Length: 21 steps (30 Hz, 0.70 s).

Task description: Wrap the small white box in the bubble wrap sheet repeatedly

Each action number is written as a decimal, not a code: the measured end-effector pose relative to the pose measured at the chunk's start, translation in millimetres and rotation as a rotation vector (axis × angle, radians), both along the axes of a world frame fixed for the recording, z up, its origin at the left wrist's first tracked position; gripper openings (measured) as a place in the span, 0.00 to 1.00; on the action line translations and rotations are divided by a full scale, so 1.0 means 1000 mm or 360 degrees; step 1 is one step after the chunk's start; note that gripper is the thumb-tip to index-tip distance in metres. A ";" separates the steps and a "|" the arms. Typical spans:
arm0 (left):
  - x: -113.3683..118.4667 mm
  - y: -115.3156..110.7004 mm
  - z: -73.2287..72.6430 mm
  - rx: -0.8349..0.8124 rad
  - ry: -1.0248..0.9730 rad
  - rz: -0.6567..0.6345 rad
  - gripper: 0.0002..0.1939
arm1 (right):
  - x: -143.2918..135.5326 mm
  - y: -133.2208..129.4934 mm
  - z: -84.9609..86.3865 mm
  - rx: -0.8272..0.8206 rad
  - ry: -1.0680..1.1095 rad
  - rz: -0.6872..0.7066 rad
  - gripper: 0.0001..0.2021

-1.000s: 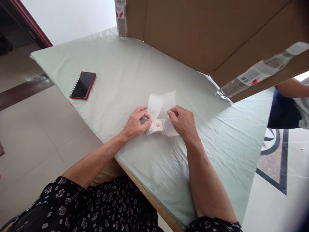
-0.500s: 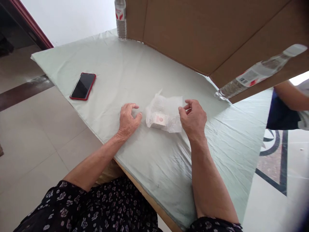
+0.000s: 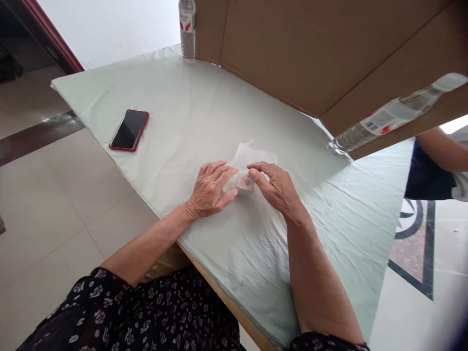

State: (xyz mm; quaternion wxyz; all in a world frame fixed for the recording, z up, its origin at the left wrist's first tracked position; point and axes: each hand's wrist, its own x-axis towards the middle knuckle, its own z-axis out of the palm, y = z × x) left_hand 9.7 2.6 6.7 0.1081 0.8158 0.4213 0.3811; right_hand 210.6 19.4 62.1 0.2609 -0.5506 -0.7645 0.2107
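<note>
1. The small box [image 3: 245, 183] lies in translucent wrap [image 3: 252, 155] on the table [image 3: 183, 122], between both hands, its longer visible side roughly crosswise
2. The left hand [image 3: 212, 190] spreads thumb and fingers about its left end
3. The right hand [image 3: 276, 189] brings thumb and index close above it; whether either grips cannot be told

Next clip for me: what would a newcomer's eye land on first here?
Probably the large brown cardboard panel standing at the table's far side, with a clear bottle against its right part and another at its left edge. Then the left hand and right hand, close around a small red-marked box in whitish wrapping. The red-cased phone stands out on the pale cloth at left.
</note>
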 end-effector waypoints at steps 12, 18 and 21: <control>-0.011 0.000 0.014 -0.0025 -0.0204 0.0215 0.16 | -0.016 -0.054 0.020 -0.0403 -0.0162 0.0715 0.13; -0.014 -0.005 0.013 -0.0063 -0.0023 -0.0073 0.12 | -0.020 -0.082 -0.003 -0.0502 -0.0216 0.0602 0.09; -0.019 -0.006 0.015 -0.0199 0.0085 -0.0044 0.13 | -0.021 -0.089 -0.007 -0.0526 -0.0148 0.0533 0.07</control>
